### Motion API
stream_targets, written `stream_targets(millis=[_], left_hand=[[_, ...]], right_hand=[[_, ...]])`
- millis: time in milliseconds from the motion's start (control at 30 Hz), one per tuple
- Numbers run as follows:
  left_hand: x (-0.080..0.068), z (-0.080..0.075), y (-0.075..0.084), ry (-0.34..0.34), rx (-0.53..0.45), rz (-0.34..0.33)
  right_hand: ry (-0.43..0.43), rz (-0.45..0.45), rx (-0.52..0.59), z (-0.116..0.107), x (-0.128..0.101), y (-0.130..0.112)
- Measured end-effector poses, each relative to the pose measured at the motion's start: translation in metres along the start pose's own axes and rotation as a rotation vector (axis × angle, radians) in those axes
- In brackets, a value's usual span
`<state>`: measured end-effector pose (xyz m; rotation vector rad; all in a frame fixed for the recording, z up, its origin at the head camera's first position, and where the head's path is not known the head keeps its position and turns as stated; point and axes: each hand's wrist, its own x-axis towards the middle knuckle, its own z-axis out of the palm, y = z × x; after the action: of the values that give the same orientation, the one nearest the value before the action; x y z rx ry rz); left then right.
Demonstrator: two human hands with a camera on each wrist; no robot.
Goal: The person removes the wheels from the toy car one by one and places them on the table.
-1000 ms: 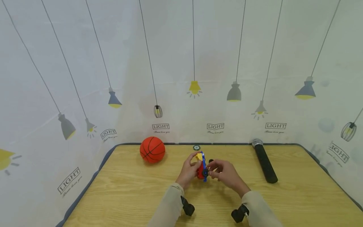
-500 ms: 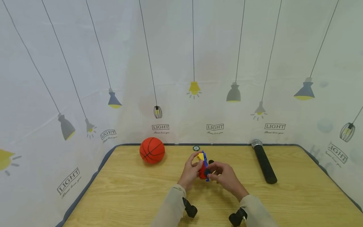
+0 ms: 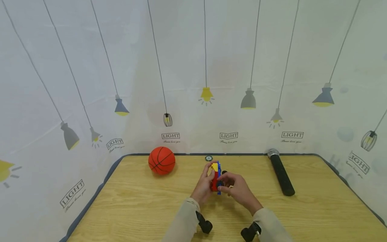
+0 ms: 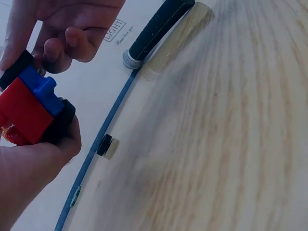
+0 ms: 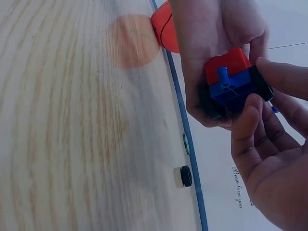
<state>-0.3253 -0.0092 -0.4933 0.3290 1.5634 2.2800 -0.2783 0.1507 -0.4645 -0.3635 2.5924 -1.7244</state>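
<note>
A toy truck (image 3: 215, 178) with a red body, a yellow front part and a blue chassis is held on its side above the table. My left hand (image 3: 202, 188) grips it from the left, wrapped around the red body. In the right wrist view, a black wheel (image 5: 261, 83) sits at one side of the blue chassis (image 5: 234, 91), and another dark wheel is partly covered by the left hand. Thumb and index finger of my right hand (image 3: 240, 191) pinch the first wheel. A loose black wheel (image 4: 104, 144) stands on the table beyond the hands.
An orange toy basketball (image 3: 162, 160) rests at the back left of the wooden table (image 3: 136, 208). A black microphone (image 3: 282, 173) lies at the right. Near the back edge is a small round disc (image 3: 209, 158). A printed curtain (image 3: 187, 111) encloses the table's back and sides.
Both hands and the toy truck have shifted slightly, the left hand a little to the right. My right fingers have closed in over the wheel, covering more of it.
</note>
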Motion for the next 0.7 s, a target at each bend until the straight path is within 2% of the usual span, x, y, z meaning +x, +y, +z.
stream_targets(millis=[300,533,700], left_hand=[[0.0001,0.0007,-0.0005,-0.029,-0.015,0.025],[-0.0011,0.0045,-0.0013,-0.007,-0.003,0.040],[0.0012,0.0044,-0.0047,-0.003,-0.010,0.030]], right_hand=[[0.045,-0.025,-0.023,0.0030,0.0019,-0.0028],[0.047,-0.039,-0.050,0.0060,-0.0011,-0.0020],[0.054,-0.024,-0.013,0.0066,-0.0022,-0.0018]])
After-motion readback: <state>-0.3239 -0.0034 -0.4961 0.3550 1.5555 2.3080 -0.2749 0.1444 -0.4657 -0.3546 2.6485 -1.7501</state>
